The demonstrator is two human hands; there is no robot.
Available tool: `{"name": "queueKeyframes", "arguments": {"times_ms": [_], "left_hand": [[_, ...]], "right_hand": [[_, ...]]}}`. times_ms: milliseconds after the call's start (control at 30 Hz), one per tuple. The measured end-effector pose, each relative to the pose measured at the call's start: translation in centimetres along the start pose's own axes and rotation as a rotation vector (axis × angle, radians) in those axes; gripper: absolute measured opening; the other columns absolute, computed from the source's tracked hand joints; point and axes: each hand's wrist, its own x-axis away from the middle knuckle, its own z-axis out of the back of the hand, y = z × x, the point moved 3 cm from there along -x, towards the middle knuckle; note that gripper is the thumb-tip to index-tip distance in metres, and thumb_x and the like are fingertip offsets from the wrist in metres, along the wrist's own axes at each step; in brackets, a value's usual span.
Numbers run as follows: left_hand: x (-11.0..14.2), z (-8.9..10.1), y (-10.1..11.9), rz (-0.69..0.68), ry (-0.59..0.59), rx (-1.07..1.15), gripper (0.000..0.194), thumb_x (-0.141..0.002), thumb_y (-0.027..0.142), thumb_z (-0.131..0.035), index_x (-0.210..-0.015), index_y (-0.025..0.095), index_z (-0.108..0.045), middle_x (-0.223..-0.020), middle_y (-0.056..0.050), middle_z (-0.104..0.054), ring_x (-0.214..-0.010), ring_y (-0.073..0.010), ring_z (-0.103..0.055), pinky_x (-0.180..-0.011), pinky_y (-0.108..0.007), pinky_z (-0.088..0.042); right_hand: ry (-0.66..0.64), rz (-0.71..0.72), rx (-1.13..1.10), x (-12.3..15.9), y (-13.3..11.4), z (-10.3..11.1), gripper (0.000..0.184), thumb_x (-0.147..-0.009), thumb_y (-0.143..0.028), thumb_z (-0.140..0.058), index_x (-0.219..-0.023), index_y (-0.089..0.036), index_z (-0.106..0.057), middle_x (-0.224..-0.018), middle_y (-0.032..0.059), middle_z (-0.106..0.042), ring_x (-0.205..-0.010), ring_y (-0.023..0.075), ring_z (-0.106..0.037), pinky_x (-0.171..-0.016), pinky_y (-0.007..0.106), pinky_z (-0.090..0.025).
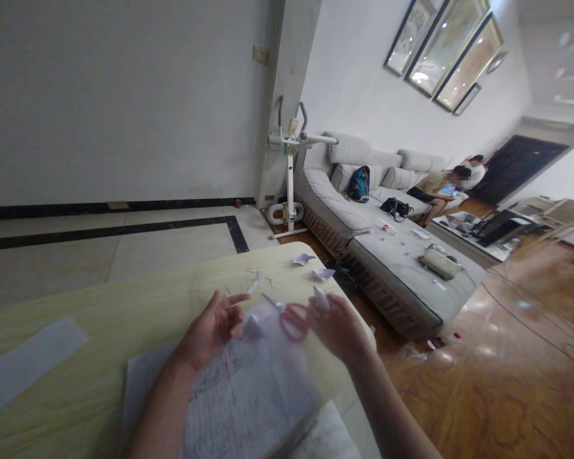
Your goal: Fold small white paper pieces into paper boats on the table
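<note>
My left hand [210,331] rests on a printed sheet of paper [253,389] on the pale wooden table [100,319], its fingers pinching a small white paper piece [253,324]. My right hand [337,325] grips red-handled scissors [289,315], whose blades point left towards the left hand. Several small folded paper scraps [323,274] lie near the table's far edge. Motion blurs both hands a little.
A pale paper strip [23,366] lies at the table's left. Beyond stand a white exercise bike [289,185] and a long grey sofa [387,255] with bags on it. Two people sit at the sofa's far end [447,188]. Shiny wooden floor stretches to the right.
</note>
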Motion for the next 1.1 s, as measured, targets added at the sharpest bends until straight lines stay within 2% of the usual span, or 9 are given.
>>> {"name": "queueKeyframes", "arguments": {"times_ms": [100, 200, 333, 467, 600, 700, 800, 967, 1100], "left_hand": [[0.0, -0.2, 0.0, -0.003, -0.003, -0.009, 0.046, -0.087, 0.049, -0.048, -0.107, 0.011, -0.064, -0.064, -0.004, -0.062, -0.046, -0.0117, -0.051, -0.045, -0.022, -0.040], [-0.1, -0.2, -0.1, -0.007, -0.024, -0.028, 0.046, -0.087, 0.049, -0.048, -0.107, 0.011, -0.063, -0.064, -0.005, -0.062, -0.046, -0.0127, -0.052, -0.045, -0.023, -0.040], [-0.1, 0.1, 0.0, -0.037, -0.025, -0.034, 0.044, -0.086, 0.049, -0.050, -0.104, 0.011, -0.065, -0.066, -0.005, -0.064, -0.048, -0.0132, -0.053, -0.047, -0.023, -0.042], [-0.1, 0.2, 0.0, -0.031, -0.020, -0.029, 0.043, -0.085, 0.049, -0.052, -0.103, 0.012, -0.066, -0.065, -0.006, -0.064, -0.049, -0.0142, -0.054, -0.047, -0.024, -0.043], [0.1, 0.0, 0.1, -0.024, -0.007, -0.024, 0.041, -0.083, 0.047, -0.057, -0.103, 0.013, -0.066, -0.066, -0.005, -0.065, -0.050, -0.0148, -0.056, -0.046, -0.024, -0.043], [0.1, -0.1, 0.1, -0.050, 0.009, -0.042, 0.035, -0.081, 0.043, -0.060, -0.100, 0.013, -0.067, -0.067, -0.004, -0.066, -0.052, -0.0149, -0.058, -0.049, -0.024, -0.046], [0.2, -0.2, 0.0, -0.075, 0.012, -0.063, 0.029, -0.081, 0.036, -0.063, -0.101, 0.014, -0.067, -0.069, -0.005, -0.067, -0.057, -0.0160, -0.061, -0.055, -0.026, -0.049], [0.2, -0.9, -0.4, -0.040, -0.050, -0.027, 0.033, -0.080, 0.033, -0.065, -0.110, 0.018, -0.063, -0.105, -0.011, -0.068, -0.087, -0.0242, -0.066, -0.079, -0.039, -0.052], [0.2, -0.8, -0.5, -0.087, -0.023, -0.052, 0.040, -0.078, 0.030, -0.067, -0.116, 0.020, -0.060, -0.111, -0.010, -0.066, -0.090, -0.0220, -0.065, -0.079, -0.034, -0.052]], "right_hand": [[0.030, -0.139, -0.246, 1.7, -0.3, 2.0, 0.020, -0.083, -0.035, -0.056, -0.083, -0.018, -0.067, -0.077, 0.0017, -0.068, -0.070, 0.0124, -0.063, -0.074, 0.027, -0.050], [0.040, -0.231, -0.490, 2.4, -0.1, 2.2, 0.013, -0.079, -0.029, -0.061, -0.080, -0.017, -0.066, -0.073, 0.0002, -0.068, -0.064, 0.0104, -0.061, -0.067, 0.023, -0.049], [0.061, -0.226, -0.518, 2.5, 0.2, 2.8, 0.013, -0.079, -0.029, -0.061, -0.080, -0.017, -0.066, -0.074, 0.0004, -0.068, -0.064, 0.0111, -0.060, -0.067, 0.024, -0.049], [0.181, -0.151, -0.344, 2.9, 0.1, 5.4, 0.015, -0.076, -0.032, -0.065, -0.084, -0.019, -0.067, -0.079, 0.0021, -0.069, -0.068, 0.0133, -0.061, -0.068, 0.027, -0.049], [0.390, 0.088, 0.052, 3.6, -1.9, 8.6, 0.020, -0.068, -0.032, -0.074, -0.081, -0.020, -0.065, -0.076, 0.0016, -0.067, -0.068, 0.0150, -0.060, -0.063, 0.027, -0.047], [0.478, 0.214, 0.343, 3.7, -3.4, 8.8, 0.025, -0.069, -0.036, -0.074, -0.083, -0.018, -0.063, -0.079, 0.0026, -0.066, -0.067, 0.0145, -0.059, -0.062, 0.027, -0.045], [0.430, 0.284, 0.537, 2.8, -2.9, 5.9, 0.022, -0.074, -0.036, -0.070, -0.084, -0.019, -0.060, -0.076, 0.0016, -0.063, -0.067, 0.0146, -0.058, -0.063, 0.027, -0.045], [0.200, 0.442, 0.887, 0.1, 1.1, -4.0, 0.020, -0.076, -0.028, -0.064, -0.093, -0.021, -0.057, -0.084, 0.0024, -0.062, -0.074, 0.0162, -0.057, -0.066, 0.027, -0.046], [0.074, 0.526, 1.163, -1.4, 3.3, -9.2, 0.018, -0.073, -0.024, -0.065, -0.090, -0.021, -0.060, -0.086, 0.0047, -0.065, -0.082, 0.0203, -0.058, -0.073, 0.031, -0.044]]}}
